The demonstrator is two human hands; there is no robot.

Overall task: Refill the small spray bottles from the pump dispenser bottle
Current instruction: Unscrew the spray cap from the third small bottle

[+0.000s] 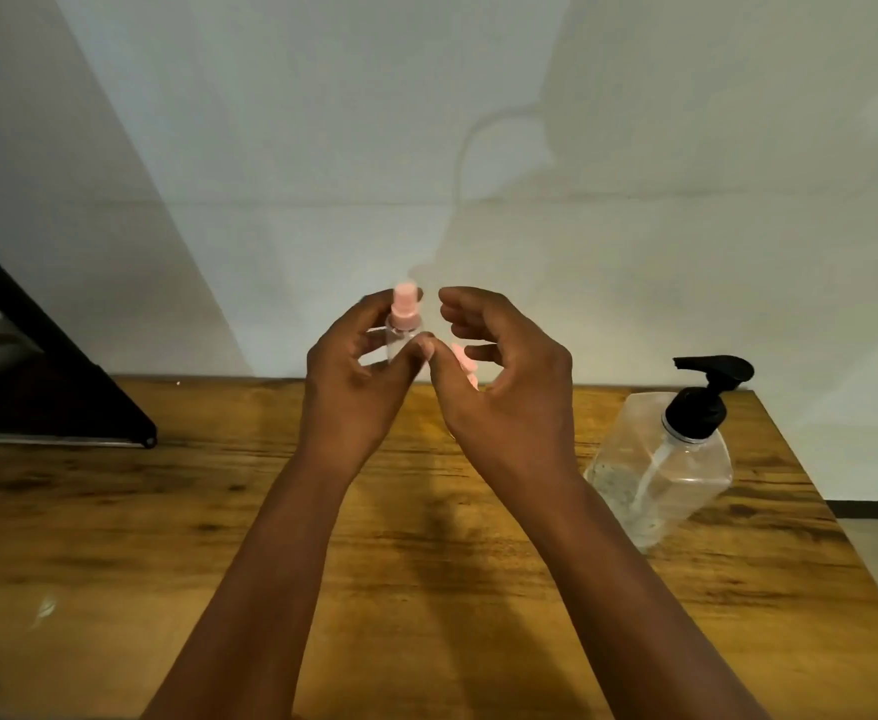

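Observation:
My left hand (353, 376) holds a small clear spray bottle (400, 337) upright above the table's far edge; its pink sprayer top (406, 306) sticks out above my fingers. My right hand (499, 387) hovers right beside it with loosely curled fingers, its thumb tip meeting my left thumb. Another pink piece (465, 363) shows behind my right thumb, mostly hidden; whether the hand touches it is unclear. The pump dispenser bottle (670, 465), clear with a black pump head (707, 392), stands on the table to the right, nearly empty with some residue low down.
The wooden table (166, 537) runs up to a pale wall. A dark slanted object (52, 387) sits at the table's far left corner. The table's right edge falls away just beyond the pump bottle.

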